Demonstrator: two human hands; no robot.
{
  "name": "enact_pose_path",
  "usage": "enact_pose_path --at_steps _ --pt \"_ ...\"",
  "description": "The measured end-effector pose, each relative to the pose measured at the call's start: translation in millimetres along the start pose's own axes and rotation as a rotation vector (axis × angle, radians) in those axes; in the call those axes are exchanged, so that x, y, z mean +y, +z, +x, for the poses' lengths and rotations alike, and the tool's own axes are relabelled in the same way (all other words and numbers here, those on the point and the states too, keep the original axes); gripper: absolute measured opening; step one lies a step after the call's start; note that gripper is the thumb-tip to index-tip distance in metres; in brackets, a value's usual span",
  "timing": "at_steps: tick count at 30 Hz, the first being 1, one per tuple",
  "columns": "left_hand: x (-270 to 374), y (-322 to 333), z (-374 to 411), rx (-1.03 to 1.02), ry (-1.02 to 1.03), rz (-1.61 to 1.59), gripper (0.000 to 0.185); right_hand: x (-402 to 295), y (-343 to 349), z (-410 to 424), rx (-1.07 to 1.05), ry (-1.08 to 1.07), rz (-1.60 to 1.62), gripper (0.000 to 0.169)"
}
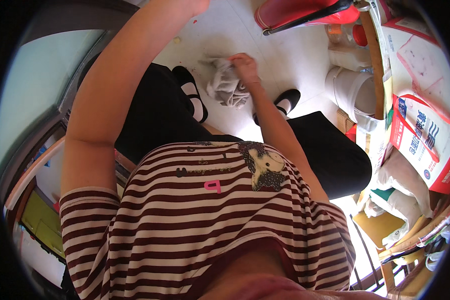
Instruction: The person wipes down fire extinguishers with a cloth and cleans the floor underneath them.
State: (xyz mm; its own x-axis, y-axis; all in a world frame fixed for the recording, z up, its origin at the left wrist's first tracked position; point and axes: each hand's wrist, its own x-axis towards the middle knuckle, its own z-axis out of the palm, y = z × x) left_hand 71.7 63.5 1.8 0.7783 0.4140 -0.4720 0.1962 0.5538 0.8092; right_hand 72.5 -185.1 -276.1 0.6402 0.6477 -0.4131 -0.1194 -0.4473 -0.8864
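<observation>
Low over the floor between my feet, my right hand grips a crumpled grey cloth. The cloth is bunched up and its far edge is blurred. My left arm reaches forward across the upper left, and only the base of my left hand shows at the top edge; its fingers are out of view. Below it on the pale floor lie a small yellowish bit and a red scrap. My black shoes stand on either side of the cloth.
A red container with a black bar across it stands ahead. Along the right are a plastic bottle with a red cap, a white bucket, a printed red-and-white package and white plastic bags. A glass-like panel borders the left.
</observation>
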Motion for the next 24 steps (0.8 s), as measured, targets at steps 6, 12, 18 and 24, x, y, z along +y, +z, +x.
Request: enact_pose_path --at_steps 6,12,18,24 --pt "5 -1 -8 -0.033 0.013 -0.035 0.042 32 -174 33 0.624 -0.129 0.033 0.017" --pt "14 9 -15 -0.079 -0.005 -0.086 0.045 75 -217 80 0.638 0.302 -0.730 0.088" --pt "22 26 -37 -0.074 0.095 0.016 0.046 50 -25 62 0.552 0.111 -0.919 0.089" --pt "15 23 -12 -0.039 0.041 -0.083 0.041 -38 143 70 -0.189 -0.175 -0.410 0.032"
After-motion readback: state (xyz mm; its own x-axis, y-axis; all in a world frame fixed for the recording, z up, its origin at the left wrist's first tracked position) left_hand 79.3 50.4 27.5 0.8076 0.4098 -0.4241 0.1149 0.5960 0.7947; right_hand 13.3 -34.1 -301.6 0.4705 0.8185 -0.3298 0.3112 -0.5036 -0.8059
